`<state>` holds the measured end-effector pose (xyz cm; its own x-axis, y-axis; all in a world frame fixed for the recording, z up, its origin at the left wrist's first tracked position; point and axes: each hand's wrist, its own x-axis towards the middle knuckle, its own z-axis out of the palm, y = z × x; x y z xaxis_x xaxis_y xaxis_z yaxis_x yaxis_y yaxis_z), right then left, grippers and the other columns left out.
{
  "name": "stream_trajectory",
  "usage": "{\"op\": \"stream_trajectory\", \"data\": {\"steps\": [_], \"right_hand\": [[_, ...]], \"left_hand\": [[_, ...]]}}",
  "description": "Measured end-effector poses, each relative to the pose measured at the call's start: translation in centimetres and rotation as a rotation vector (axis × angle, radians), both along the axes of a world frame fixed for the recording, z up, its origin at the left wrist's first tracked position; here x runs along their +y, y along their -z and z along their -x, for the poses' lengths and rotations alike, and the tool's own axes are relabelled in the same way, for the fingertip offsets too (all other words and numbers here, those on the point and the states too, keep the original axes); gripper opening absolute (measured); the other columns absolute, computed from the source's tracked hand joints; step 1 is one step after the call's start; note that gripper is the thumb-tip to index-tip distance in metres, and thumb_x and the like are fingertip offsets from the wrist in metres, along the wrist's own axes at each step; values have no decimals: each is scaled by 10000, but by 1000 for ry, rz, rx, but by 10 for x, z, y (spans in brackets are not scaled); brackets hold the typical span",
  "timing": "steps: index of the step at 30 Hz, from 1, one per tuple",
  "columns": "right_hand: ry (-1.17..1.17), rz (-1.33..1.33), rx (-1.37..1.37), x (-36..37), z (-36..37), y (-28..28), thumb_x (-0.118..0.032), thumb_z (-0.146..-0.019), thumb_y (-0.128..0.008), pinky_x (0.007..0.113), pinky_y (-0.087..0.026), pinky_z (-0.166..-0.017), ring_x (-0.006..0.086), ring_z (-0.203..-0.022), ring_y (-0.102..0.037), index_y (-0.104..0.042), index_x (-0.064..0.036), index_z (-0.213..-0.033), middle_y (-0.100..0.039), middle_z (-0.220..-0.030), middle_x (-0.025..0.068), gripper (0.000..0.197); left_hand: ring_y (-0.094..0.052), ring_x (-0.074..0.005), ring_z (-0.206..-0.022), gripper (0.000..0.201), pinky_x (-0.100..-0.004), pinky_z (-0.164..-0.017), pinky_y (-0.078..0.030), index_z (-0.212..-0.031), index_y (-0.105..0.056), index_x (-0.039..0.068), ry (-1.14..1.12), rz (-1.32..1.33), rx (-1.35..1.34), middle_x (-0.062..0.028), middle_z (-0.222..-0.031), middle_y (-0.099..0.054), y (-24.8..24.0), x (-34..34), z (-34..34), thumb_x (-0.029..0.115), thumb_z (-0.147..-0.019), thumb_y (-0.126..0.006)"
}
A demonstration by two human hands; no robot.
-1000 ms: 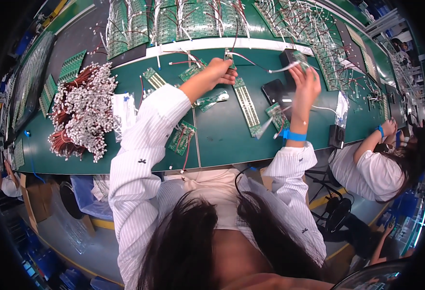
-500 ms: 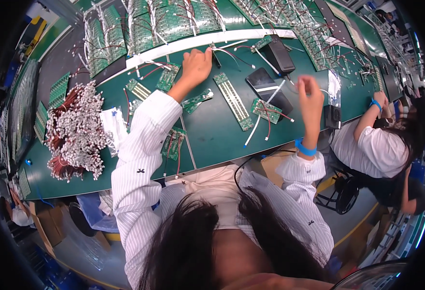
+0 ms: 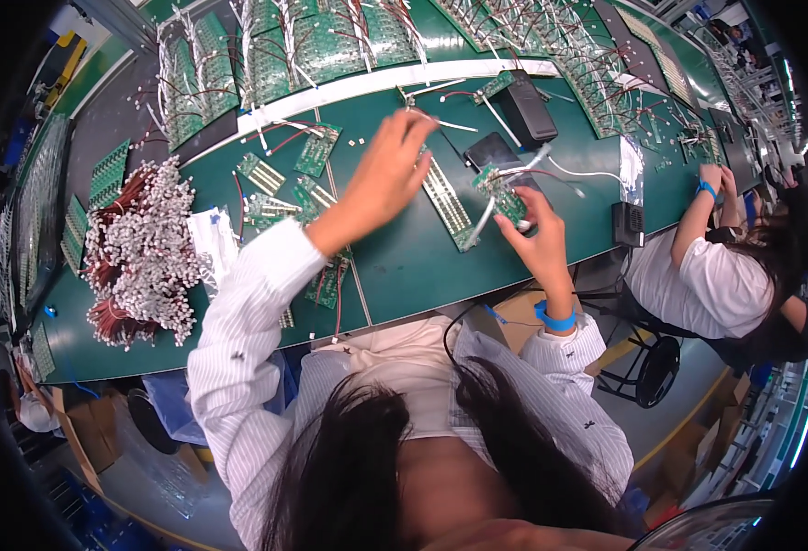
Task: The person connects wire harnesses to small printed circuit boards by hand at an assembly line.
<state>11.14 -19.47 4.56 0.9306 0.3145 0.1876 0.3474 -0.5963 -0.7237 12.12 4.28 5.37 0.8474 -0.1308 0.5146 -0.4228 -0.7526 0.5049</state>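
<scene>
A: Where were the person's hands?

B: Both were over a green table (image 3: 404, 280). The right hand (image 3: 542, 241), with a blue wristband (image 3: 555, 319) below it, held a small green circuit board (image 3: 501, 195) with wires trailing from it.

A: How did its fingers grip?

B: The thumb and fingers pinched the board at its near right edge. It was in front of a dark, flat phone (image 3: 490, 150), partly covering it from view.

A: And the left hand?

B: The left hand (image 3: 385, 179) reached in from the left, beside the far end of a long, narrow board (image 3: 448, 207). Its fingers were blurred, and I could not tell whether they pinched anything.

A: What lay around them?

B: A black box (image 3: 529, 110) stood beyond the phone. To the left were a white packet (image 3: 211, 241) and a big heap of brown wires with white connectors (image 3: 146, 257). Along the back, past a white strip (image 3: 330, 97), sat rows of wired green panels (image 3: 316, 46). A co-worker (image 3: 711, 243) in white was at the right.
</scene>
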Motion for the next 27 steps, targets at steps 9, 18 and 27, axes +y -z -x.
{"op": "stream_trajectory", "data": {"steps": [9, 18, 27], "right_hand": [[-226, -657, 404, 55, 30, -45, -81, -654, -732, 237, -451, -677, 139, -899, -545, -376, -21, -1077, -531, -1047, 104, 556], [-584, -515, 146, 74, 49, -62, -220, -754, -651, 257, -394, -446, 145, -473, -502, -444, -28, -907, -530, -596, 51, 322], [-858, -615, 223, 103, 67, -51, -165, -857, -499, 335, -302, -432, 236, -434, -385, -407, 15, -673, -377, -507, 121, 273]], "left_hand": [[-502, -88, -617, 200, -216, -558, -413, -850, -498, -22, 337, 735, 733, -58, -702, -533, -55, -9, 79, 174, -880, -464], [-536, -129, -628, 204, -242, -537, -421, -920, -495, -28, 47, 652, 614, -70, -739, -560, -59, 19, 147, 160, -889, -422], [-548, -132, -649, 269, -234, -559, -461, -1061, -435, -39, -143, 971, 637, -86, -833, -561, -61, 14, 188, 141, -865, -467]]}}
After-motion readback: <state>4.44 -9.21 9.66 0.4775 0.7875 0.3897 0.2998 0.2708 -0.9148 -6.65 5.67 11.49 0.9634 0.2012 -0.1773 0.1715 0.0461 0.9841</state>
